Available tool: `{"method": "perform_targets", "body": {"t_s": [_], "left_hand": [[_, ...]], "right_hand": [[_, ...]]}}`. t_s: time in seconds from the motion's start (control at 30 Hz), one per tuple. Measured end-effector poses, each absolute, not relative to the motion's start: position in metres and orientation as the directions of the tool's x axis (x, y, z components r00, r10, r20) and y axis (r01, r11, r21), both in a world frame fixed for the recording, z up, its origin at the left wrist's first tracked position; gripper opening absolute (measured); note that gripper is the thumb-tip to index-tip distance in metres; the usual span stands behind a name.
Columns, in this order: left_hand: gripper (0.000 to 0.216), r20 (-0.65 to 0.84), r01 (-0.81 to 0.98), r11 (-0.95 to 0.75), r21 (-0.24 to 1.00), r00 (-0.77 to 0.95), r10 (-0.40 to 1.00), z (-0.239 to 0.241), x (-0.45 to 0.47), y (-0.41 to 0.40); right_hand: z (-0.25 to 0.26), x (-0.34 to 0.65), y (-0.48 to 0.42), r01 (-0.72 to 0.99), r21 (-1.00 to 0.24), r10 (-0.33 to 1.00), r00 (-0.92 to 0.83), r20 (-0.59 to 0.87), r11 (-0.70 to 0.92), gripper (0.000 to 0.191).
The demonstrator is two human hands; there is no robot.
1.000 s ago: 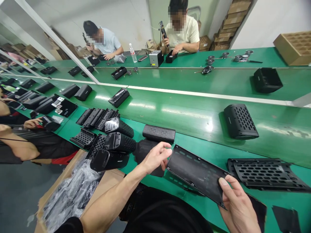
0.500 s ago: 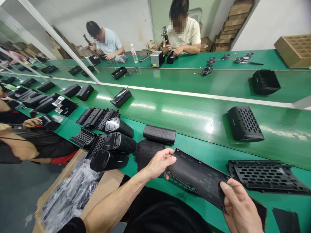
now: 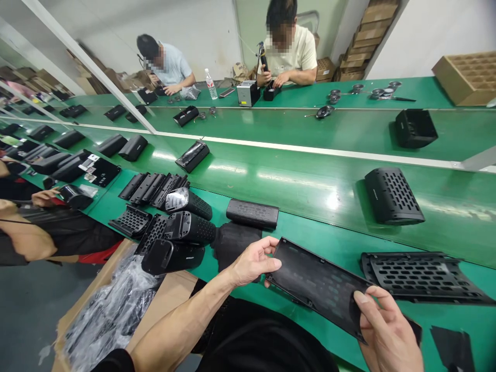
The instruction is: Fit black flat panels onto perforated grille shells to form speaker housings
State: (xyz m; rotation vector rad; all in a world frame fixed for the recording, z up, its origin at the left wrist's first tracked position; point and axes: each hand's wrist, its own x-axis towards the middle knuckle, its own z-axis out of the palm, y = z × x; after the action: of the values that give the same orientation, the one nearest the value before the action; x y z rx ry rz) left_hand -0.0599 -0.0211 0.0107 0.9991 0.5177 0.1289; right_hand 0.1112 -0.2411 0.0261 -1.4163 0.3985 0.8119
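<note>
While the left hand (image 3: pixel 258 261) and right hand (image 3: pixel 387 323) are pinching a seemingly lined black panel (image 3: pixel 318 287), perforated panels (image 3: pixel 424 278) at its three o'clock are lying apart, apparently pending.

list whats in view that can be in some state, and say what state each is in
left hand: closed on the panel's left end
right hand: gripping its right end
black slotted plastic panel: held, tilted
clear plastic bottle with red-and-white label: upright
brown cardboard box at lower left: open, filled
tan cardboard divider tray: open-topped
black boxy plastic housing: open, interior showing
</note>
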Motion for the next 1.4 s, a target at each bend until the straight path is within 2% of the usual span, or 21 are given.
{"method": "perform_targets", "body": {"t_s": [0.2,0.47,0.6,0.67,0.73,0.77,0.83,0.9,0.97,1.03,1.23,1.4], "left_hand": [[0.051,-0.355,0.142,0.537,0.832,0.880,0.317,0.013,-0.060,-0.021],[0.059,-0.368,0.139,0.611,0.780,0.891,0.267,0.007,-0.060,-0.022],[0.059,-0.355,0.117,0.646,0.754,0.901,0.251,0.006,-0.058,-0.025],[0.056,-0.351,0.095,0.641,0.761,0.892,0.284,0.007,-0.057,-0.028],[0.054,-0.347,0.075,0.629,0.774,0.881,0.322,0.008,-0.054,-0.030],[0.053,-0.345,0.069,0.624,0.778,0.878,0.333,0.009,-0.053,-0.030],[0.051,-0.336,0.060,0.617,0.785,0.878,0.342,0.009,-0.051,-0.032],[0.050,-0.327,0.052,0.611,0.790,0.878,0.349,0.008,-0.049,-0.032],[0.050,-0.318,0.043,0.605,0.795,0.879,0.356,0.008,-0.047,-0.032],[0.050,-0.311,0.044,0.599,0.800,0.883,0.350,0.008,-0.046,-0.033],[0.048,-0.322,0.050,0.597,0.801,0.877,0.358,0.014,-0.044,-0.036],[0.047,-0.315,0.048,0.582,0.812,0.875,0.368,0.012,-0.044,-0.040]], "right_hand": [[0.027,0.111,-0.243,-0.671,-0.727,0.268,0.680,-0.682,-0.147,0.065],[0.025,0.114,-0.239,-0.685,-0.725,0.257,0.689,-0.677,-0.073,0.068],[0.012,0.115,-0.246,-0.639,-0.758,0.259,0.716,-0.649,-0.133,0.063],[0.010,0.112,-0.252,-0.493,-0.842,0.214,0.818,-0.534,-0.219,0.061],[0.014,0.106,-0.257,-0.158,-0.921,0.228,0.941,-0.250,-0.357,0.051],[0.019,0.102,-0.258,0.069,-0.912,0.313,0.947,-0.067,-0.403,0.043],[0.028,0.093,-0.256,0.487,-0.796,0.578,0.786,0.219,-0.359,0.028],[0.035,0.086,-0.249,0.706,-0.679,0.767,0.546,0.339,-0.202,0.021],[0.036,0.081,-0.242,0.771,-0.623,0.831,0.429,0.355,-0.132,0.023],[0.033,0.080,-0.236,0.796,-0.591,0.853,0.391,0.345,-0.126,0.027],[0.019,0.083,-0.235,0.834,-0.527,0.882,0.363,0.299,-0.165,0.026],[0.019,0.079,-0.234,0.822,-0.536,0.878,0.389,0.279,-0.194,0.022]]}}
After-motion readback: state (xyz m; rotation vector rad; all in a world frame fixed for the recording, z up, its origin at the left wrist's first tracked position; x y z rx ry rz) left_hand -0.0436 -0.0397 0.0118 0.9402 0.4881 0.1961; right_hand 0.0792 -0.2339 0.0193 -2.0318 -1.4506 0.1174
